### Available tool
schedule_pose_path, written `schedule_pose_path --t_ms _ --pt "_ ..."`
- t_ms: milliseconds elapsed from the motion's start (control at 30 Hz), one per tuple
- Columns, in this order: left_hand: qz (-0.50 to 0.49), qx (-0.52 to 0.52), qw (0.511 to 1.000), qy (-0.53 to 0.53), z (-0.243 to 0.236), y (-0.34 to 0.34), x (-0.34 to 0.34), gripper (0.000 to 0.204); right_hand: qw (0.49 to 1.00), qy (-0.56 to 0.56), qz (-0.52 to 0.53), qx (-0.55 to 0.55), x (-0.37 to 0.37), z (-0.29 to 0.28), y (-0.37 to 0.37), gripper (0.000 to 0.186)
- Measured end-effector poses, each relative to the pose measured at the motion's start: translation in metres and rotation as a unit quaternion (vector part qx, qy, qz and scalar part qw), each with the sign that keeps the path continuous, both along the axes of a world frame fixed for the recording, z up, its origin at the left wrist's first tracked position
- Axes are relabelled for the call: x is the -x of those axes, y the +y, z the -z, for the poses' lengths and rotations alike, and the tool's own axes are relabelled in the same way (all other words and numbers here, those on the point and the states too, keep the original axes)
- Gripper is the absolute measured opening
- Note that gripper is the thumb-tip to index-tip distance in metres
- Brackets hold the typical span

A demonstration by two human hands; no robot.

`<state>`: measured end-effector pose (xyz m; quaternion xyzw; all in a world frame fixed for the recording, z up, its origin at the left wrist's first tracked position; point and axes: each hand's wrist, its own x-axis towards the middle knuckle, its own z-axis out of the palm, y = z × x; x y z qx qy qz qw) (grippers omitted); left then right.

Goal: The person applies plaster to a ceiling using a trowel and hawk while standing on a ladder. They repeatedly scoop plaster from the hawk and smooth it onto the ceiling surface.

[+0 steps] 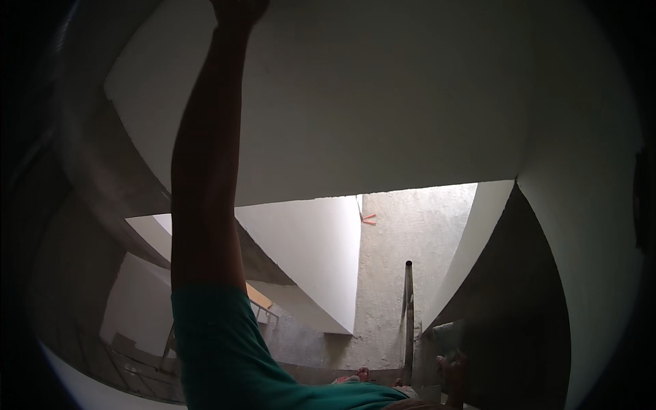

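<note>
My left arm, in a green sleeve, reaches straight up across a broad pale wall surface [383, 102]. At the top edge, my left hand [239, 10] is dark and partly cut off. Its fingers do not show clearly, and whether it touches the surface or holds anything is hidden. Low on the right, my right hand [451, 370] is raised with its fingers curled. Just above those fingers shows a flat, pale grey-green piece [447, 333], too dim to name.
A long pole [408, 321] stands left of my right hand. Small orange strips [369, 219] show by a white wall edge [357, 260]. A metal railing [266, 311] is beyond my left sleeve. A dark wall section [512, 294] lies at the right.
</note>
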<state>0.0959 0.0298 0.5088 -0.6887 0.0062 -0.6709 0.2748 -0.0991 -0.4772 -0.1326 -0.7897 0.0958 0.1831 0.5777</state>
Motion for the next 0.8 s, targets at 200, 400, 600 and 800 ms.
schedule_pose_path --t_ms 200,400,600,800 --pt "-0.016 0.019 0.998 0.063 -0.019 0.005 -0.011 0.056 1.000 -0.009 0.020 0.006 0.003 0.043 -0.014 0.022" --pt "-0.134 -0.009 0.990 0.053 0.115 -0.001 -0.001 0.053 0.999 0.036 -0.014 0.017 -0.002 0.011 -0.012 0.022" --pt "-0.085 0.084 0.982 0.143 0.285 -0.041 -0.001 0.083 0.999 -0.007 -0.025 -0.019 -0.007 0.036 -0.027 0.020" --pt "-0.115 0.185 0.949 0.227 0.454 -0.043 0.015 0.080 1.000 0.004 -0.008 0.004 -0.003 0.028 -0.034 0.018"
